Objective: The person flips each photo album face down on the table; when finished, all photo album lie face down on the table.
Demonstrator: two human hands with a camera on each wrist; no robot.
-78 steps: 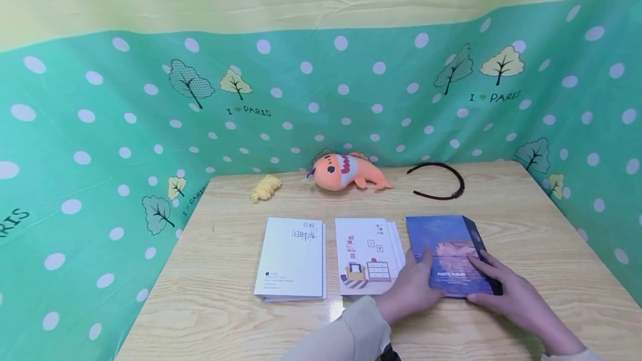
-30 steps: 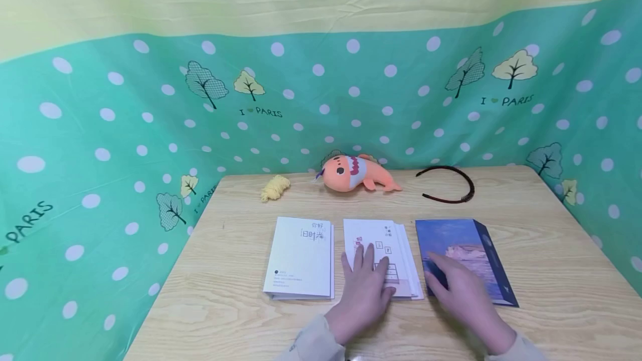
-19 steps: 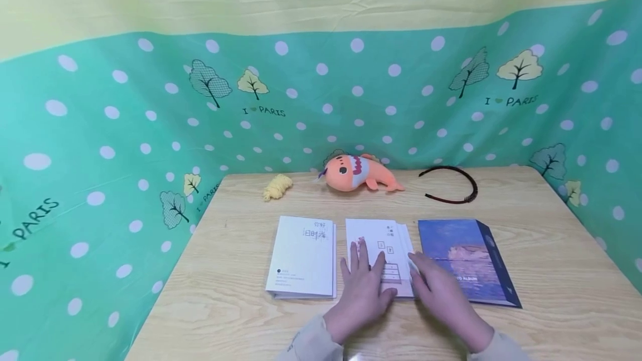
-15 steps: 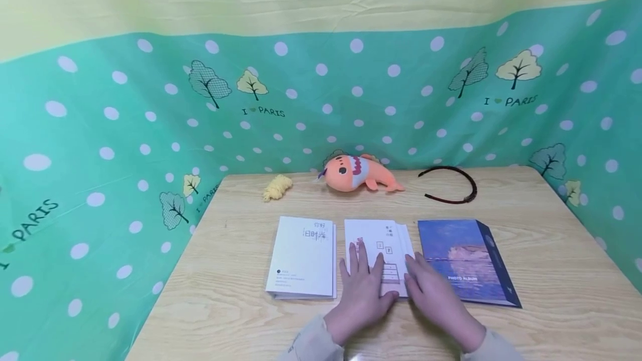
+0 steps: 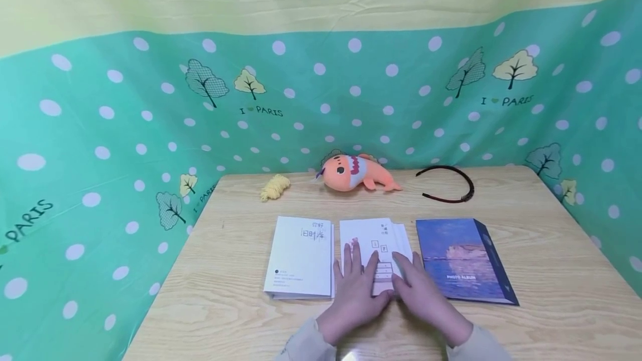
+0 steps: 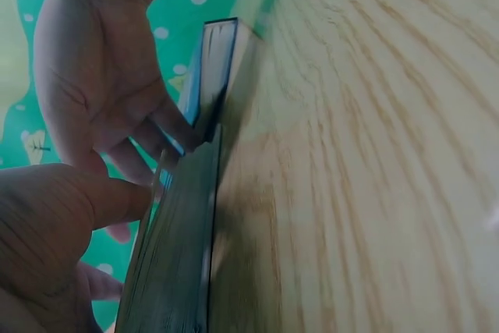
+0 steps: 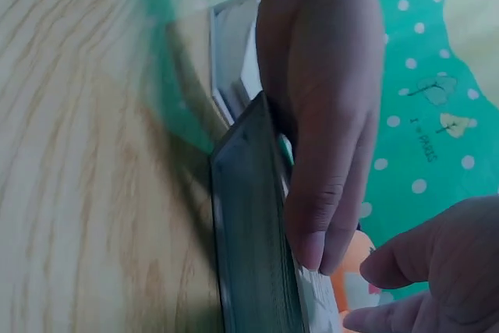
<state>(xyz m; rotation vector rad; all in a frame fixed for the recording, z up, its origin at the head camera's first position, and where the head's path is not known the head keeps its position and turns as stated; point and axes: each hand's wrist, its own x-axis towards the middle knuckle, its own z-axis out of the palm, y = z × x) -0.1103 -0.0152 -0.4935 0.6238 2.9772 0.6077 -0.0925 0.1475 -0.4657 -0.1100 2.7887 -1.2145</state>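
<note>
A white album (image 5: 363, 230) with a drawing of a room on its cover lies in the middle of a row of three. My left hand (image 5: 355, 294) rests on its cover with fingers spread, covering part of the drawing. My right hand (image 5: 421, 291) touches the album's right part, fingers extended, its thumb close to the left thumb. In the left wrist view the album's page edges (image 6: 175, 247) run below the hands. To the right lies a blue photo album (image 5: 456, 249) with a pink cliff picture; to the left, a plain white album (image 5: 301, 258) with dark lettering.
Along the back of the wooden table (image 5: 200, 316) lie a hank of yellow yarn (image 5: 275, 188), an orange plush whale (image 5: 356, 173) and a dark headband (image 5: 468, 185). A green dotted curtain (image 5: 301, 99) hangs behind and at both sides.
Both hands have left the blue album, the left hand first, and come onto the middle album. The middle album has shifted slightly left, widening its gap to the blue one.
</note>
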